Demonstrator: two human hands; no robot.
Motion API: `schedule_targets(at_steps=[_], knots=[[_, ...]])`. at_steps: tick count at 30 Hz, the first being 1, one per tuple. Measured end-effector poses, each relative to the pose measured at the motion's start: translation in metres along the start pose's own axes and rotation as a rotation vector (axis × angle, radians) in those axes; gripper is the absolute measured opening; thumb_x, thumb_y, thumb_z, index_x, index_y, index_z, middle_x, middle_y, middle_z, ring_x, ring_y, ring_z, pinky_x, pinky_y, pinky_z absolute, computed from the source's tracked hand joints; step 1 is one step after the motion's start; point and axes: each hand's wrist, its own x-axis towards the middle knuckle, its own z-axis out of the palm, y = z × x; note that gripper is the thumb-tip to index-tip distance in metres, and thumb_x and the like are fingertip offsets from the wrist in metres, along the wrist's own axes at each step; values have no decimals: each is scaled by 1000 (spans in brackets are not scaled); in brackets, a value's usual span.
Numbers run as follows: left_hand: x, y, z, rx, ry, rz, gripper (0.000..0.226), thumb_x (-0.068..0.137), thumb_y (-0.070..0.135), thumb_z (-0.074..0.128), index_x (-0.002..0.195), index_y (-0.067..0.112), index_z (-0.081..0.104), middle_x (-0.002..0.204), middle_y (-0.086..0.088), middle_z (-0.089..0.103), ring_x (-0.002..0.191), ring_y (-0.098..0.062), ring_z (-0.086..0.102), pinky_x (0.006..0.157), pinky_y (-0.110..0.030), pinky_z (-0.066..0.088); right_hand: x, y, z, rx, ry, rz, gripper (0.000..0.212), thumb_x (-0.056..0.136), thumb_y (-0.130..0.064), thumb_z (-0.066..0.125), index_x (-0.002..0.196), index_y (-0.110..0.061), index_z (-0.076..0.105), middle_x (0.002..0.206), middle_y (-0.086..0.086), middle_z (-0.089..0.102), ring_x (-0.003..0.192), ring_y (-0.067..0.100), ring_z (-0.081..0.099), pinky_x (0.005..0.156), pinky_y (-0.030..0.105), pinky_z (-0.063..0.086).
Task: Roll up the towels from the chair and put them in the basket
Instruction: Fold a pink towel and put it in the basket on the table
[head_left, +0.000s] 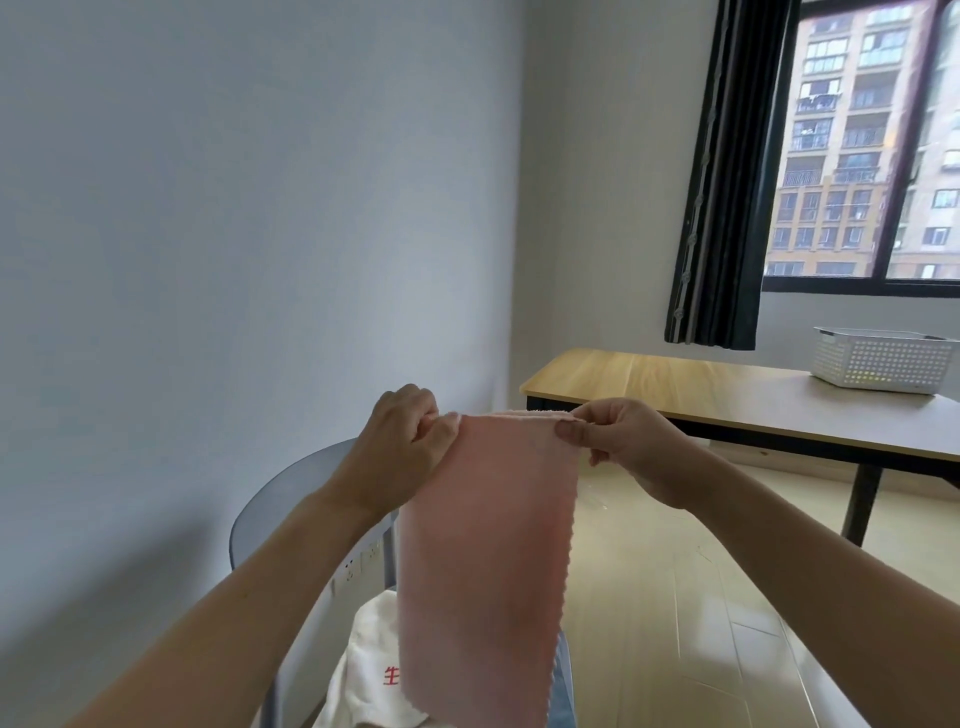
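**Pink towel held up by its top corners above the chair**

Both bare forearms reach up and forward from the lower corners of the head view, converging at mid-frame. Between them hangs the pink towel (488, 561), a long strip dropping straight down from its top edge, which is stretched level between the two hands. On one corner the left hand (402, 441) has its fingers curled in, knuckles up, bunching the cloth against the palm. At the other corner the right hand (621, 441) pinches the cloth between thumb and bent fingers, with the thumb lying flat on the near face of the towel.

Behind and below the towel stands the chair (283, 493), grey with a rounded back, set against the pale wall. On its seat lies a white towel (371, 670) with red print, partly hidden by the hanging pink strip.

Well apart, at the far right, the white perforated basket (883, 361) sits on a wooden table (675, 384) beneath the window (862, 140), beside a dark curtain (727, 171).
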Motion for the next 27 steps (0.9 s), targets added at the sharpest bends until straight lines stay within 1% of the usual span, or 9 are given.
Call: schedule_targets(at_steps=[3,6,9,11,14,16,20,24,27], knots=[[2,0,2,17,9,63,40,99,21,43,62,14,28,69,6,37,70,-7,36,63,-21,27,-1,1,2,183,-45,8,11,87,-11,66,78,-7,60,79,6,62,76,18,59,81,35,52],[6,2,0,-19,31,88,37,97,14,44,62,9,35,70,5,41,63,-7,38,58,-18,29,-4,-1,6,299,-78,4,9,89,-4,62,83,-7,56,80,8,63,75,17,64,75,30,58],[8,8,-5,-41,64,122,34,95,12,46,62,6,42,70,6,46,59,-5,42,55,-13,33,-6,-1,8,197,-62,-86,11,89,-3,63,93,-9,55,81,10,70,75,20,66,78,34,58],[10,11,-7,-40,88,133,34,95,13,47,63,2,44,70,6,48,59,-5,44,55,-12,34,-7,-2,9,129,-55,-153,14,90,-2,63,98,-11,57,79,9,71,73,18,66,73,30,57],[13,11,-9,-40,115,125,35,96,14,47,64,-1,45,70,6,49,58,-4,45,55,-11,35,-7,-2,12,16,-6,-232,11,89,-2,62,92,-12,60,71,-4,68,68,9,63,67,21,50],[15,10,-9,-29,118,118,35,95,16,47,65,-3,46,73,3,52,59,-6,45,55,-12,36,-6,-1,13,-73,56,-261,12,88,-3,65,88,-15,64,75,-9,68,72,6,64,72,23,52],[15,8,-6,-16,117,124,36,95,17,47,66,-3,47,72,3,51,59,-8,44,56,-13,36,-6,3,14,-119,121,-238,11,86,-12,70,93,-20,67,94,-3,73,89,13,69,88,35,56],[14,8,-5,4,141,123,36,96,19,48,67,-2,47,73,-3,53,62,-16,46,59,-22,37,-9,3,9,-67,157,-233,6,83,-12,73,84,-14,68,82,3,75,80,19,72,83,39,59],[13,10,-5,23,175,116,37,96,20,50,66,0,44,64,0,46,55,-11,38,54,-21,33,-11,4,7,-27,186,-235,11,81,-11,74,79,-5,65,78,8,74,74,24,72,78,40,60]])
